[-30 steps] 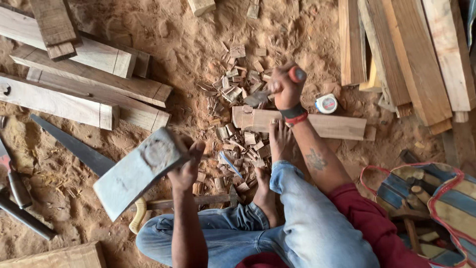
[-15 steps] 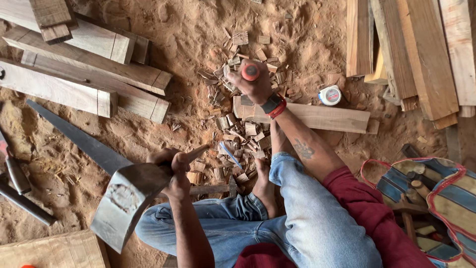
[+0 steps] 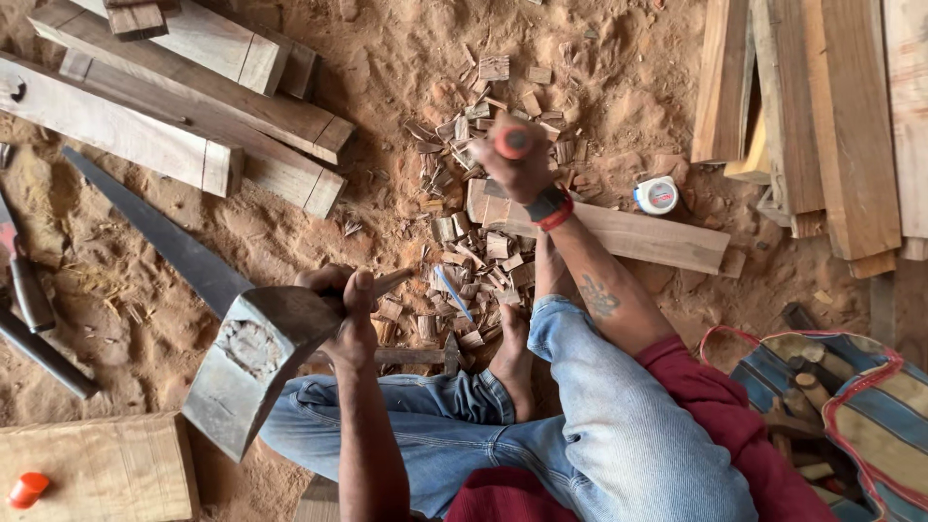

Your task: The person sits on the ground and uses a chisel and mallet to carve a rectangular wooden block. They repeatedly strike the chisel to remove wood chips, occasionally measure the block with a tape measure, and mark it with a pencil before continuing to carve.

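Observation:
My left hand (image 3: 350,307) grips the short handle of a heavy mallet with a big grey block head (image 3: 253,362), held over my left knee. My right hand (image 3: 522,164), with a dark and red wristband, is closed around a chisel with an orange-red handle top (image 3: 512,142). It stands upright at the left end of a pale wooden plank (image 3: 638,237) lying on the sand. A bare foot (image 3: 510,353) rests near a heap of wood chips (image 3: 474,256). The chisel's blade is hidden under the hand.
A long saw blade (image 3: 145,222) lies on the sand to the left, with stacked beams (image 3: 174,106) behind it. A tape measure (image 3: 657,195) sits by the plank, boards (image 3: 822,106) lie upper right, a striped bag (image 3: 851,406) lower right, and a wood block (image 3: 97,469) lower left.
The mallet head has swung down and turned in my left hand. My right hand with the chisel has shifted left to the plank's left end.

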`<state>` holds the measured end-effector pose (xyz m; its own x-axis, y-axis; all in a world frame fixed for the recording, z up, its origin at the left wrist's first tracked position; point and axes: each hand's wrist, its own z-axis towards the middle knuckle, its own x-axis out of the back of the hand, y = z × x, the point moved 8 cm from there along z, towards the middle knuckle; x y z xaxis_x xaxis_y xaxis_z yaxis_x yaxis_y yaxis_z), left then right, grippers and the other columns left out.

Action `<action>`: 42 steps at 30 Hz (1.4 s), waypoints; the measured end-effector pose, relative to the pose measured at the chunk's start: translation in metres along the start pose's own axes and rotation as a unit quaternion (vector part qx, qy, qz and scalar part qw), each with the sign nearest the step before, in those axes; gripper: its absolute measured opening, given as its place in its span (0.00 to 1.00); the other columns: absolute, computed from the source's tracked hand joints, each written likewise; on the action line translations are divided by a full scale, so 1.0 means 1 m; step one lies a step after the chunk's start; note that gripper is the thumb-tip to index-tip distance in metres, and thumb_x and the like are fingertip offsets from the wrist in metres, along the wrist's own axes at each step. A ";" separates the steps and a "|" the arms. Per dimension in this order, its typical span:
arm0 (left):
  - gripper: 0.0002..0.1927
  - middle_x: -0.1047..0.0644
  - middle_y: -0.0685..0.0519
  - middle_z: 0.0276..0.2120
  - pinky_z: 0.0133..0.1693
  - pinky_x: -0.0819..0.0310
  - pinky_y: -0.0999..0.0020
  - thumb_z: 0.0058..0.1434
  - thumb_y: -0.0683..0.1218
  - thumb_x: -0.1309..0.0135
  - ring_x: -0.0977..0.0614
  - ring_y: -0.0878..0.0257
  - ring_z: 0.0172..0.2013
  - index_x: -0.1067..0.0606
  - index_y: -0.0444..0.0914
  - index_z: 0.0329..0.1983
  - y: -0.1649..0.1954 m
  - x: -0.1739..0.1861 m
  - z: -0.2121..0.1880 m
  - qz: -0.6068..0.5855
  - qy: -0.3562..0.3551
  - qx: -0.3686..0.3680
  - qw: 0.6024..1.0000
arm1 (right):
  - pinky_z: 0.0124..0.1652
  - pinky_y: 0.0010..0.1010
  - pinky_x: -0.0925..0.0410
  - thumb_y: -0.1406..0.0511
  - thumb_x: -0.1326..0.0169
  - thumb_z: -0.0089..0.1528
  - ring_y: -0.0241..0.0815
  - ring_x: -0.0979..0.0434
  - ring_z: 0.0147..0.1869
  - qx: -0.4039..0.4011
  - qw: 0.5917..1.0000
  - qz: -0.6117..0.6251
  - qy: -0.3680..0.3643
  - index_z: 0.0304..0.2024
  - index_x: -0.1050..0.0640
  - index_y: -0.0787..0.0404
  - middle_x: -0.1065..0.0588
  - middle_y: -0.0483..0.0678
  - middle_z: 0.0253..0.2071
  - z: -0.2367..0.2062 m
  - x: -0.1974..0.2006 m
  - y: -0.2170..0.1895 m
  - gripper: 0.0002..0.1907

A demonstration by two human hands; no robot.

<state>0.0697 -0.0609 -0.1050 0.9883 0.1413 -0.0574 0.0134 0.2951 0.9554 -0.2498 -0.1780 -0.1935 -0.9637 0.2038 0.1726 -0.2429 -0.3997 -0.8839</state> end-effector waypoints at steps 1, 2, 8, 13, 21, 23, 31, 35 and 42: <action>0.13 0.28 0.54 0.26 0.23 0.32 0.73 0.71 0.47 0.41 0.29 0.70 0.21 0.34 0.39 0.43 0.000 0.000 0.000 -0.012 0.003 0.002 1.000 | 0.27 0.27 0.34 0.65 0.37 0.63 0.34 0.31 0.24 0.045 0.998 -0.046 -0.025 0.27 0.29 0.58 0.29 0.44 0.22 0.002 -0.009 -0.006 0.15; 0.14 0.28 0.54 0.25 0.23 0.32 0.73 0.71 0.47 0.40 0.29 0.71 0.20 0.34 0.39 0.43 -0.001 0.000 -0.001 -0.024 0.008 0.005 1.000 | 0.27 0.27 0.35 0.65 0.37 0.63 0.34 0.31 0.24 0.039 0.998 -0.036 -0.026 0.26 0.29 0.58 0.30 0.43 0.22 0.004 -0.012 -0.006 0.15; 0.14 0.27 0.54 0.25 0.21 0.30 0.73 0.70 0.47 0.39 0.30 0.71 0.19 0.33 0.40 0.40 0.005 0.003 -0.002 -0.019 0.023 -0.017 0.999 | 0.18 0.24 0.36 0.69 0.41 0.62 0.30 0.31 0.17 -0.119 0.981 0.155 -0.011 0.25 0.28 0.61 0.29 0.42 0.18 0.000 0.015 0.003 0.12; 0.14 0.27 0.55 0.24 0.21 0.30 0.75 0.69 0.47 0.38 0.28 0.72 0.19 0.33 0.41 0.39 0.005 0.004 -0.002 0.001 0.027 -0.026 0.999 | 0.18 0.24 0.35 0.69 0.41 0.62 0.30 0.31 0.16 -0.101 0.975 0.199 -0.015 0.25 0.27 0.61 0.29 0.43 0.17 -0.001 0.023 0.000 0.11; 0.17 0.28 0.57 0.24 0.24 0.29 0.74 0.70 0.57 0.40 0.28 0.71 0.22 0.32 0.43 0.41 -0.001 -0.008 -0.004 0.057 -0.024 0.005 0.998 | 0.27 0.25 0.31 0.66 0.40 0.64 0.32 0.27 0.23 0.026 1.000 0.003 -0.017 0.29 0.26 0.59 0.26 0.44 0.22 0.000 0.000 0.005 0.10; 0.19 0.29 0.56 0.25 0.24 0.31 0.72 0.70 0.59 0.40 0.30 0.70 0.23 0.32 0.43 0.41 0.000 -0.012 -0.007 0.076 -0.037 -0.004 0.996 | 0.23 0.24 0.32 0.65 0.40 0.63 0.30 0.28 0.21 -0.013 0.999 0.044 -0.013 0.28 0.26 0.58 0.26 0.43 0.21 -0.002 0.005 0.011 0.10; 0.22 0.35 0.60 0.19 0.22 0.39 0.72 0.67 0.64 0.44 0.37 0.72 0.19 0.32 0.45 0.32 -0.016 -0.024 -0.008 0.201 -0.101 0.016 0.974 | 0.17 0.26 0.33 0.63 0.39 0.60 0.30 0.29 0.17 -0.124 0.981 0.148 -0.016 0.26 0.25 0.59 0.27 0.42 0.18 -0.008 0.009 0.021 0.11; 0.24 0.37 0.59 0.26 0.27 0.42 0.70 0.73 0.64 0.49 0.38 0.70 0.25 0.36 0.45 0.29 0.007 -0.046 0.006 0.285 -0.164 -0.042 0.943 | 0.28 0.31 0.31 0.59 0.38 0.61 0.33 0.27 0.26 0.003 1.000 -0.005 -0.005 0.27 0.25 0.56 0.26 0.42 0.24 -0.010 0.004 0.002 0.13; 0.17 0.31 0.55 0.23 0.23 0.38 0.67 0.72 0.58 0.47 0.33 0.65 0.21 0.31 0.41 0.37 0.092 -0.079 0.042 0.157 -0.226 -0.054 0.960 | 0.43 0.42 0.32 0.58 0.42 0.62 0.37 0.24 0.31 0.045 0.995 -0.082 -0.027 0.30 0.26 0.53 0.24 0.40 0.28 -0.024 0.002 -0.015 0.10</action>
<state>-0.0009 -0.0846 -0.0004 0.9067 -0.1774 0.3827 -0.2872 0.4050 0.8681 -0.2451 -0.1505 -0.1902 -0.9143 0.2247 0.3370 -0.4039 -0.4439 -0.7999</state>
